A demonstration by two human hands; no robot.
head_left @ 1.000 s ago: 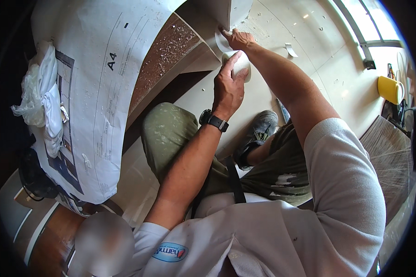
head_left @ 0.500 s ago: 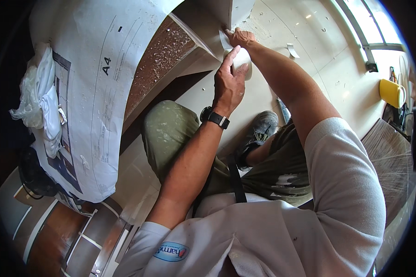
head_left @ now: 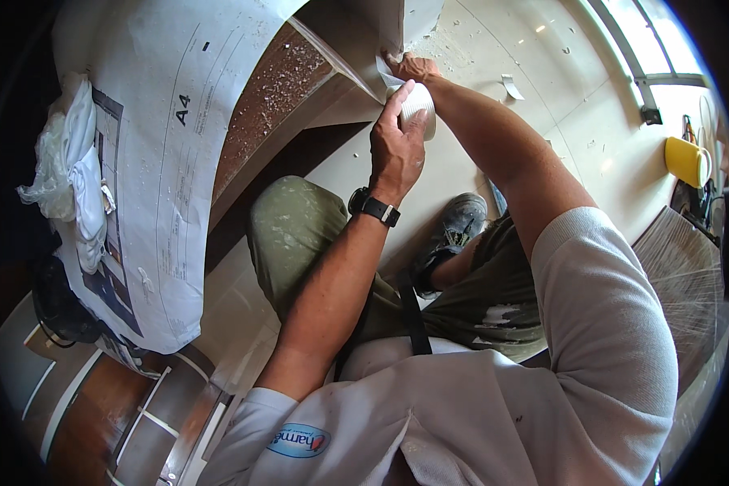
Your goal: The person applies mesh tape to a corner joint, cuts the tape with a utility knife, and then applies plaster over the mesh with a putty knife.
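In the head view, the left hand (head_left: 397,154) is grasping a roll of white tape (head_left: 419,109), fingers curling around it. A pale strip (head_left: 386,73) is stretching from the roll toward the right hand (head_left: 415,68), which is reaching to the foot of a pale panel (head_left: 424,23); whether its fingers are pinching or pressing, I cannot tell. The roll is hanging just below the right hand, over the tiled floor (head_left: 535,73).

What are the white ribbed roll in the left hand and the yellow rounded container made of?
White ribbed roll: perhaps fibre mesh or paper tape, matt, given its fine ridges. Yellow rounded container: probably plastic, smooth, given its even colour and soft sheen.
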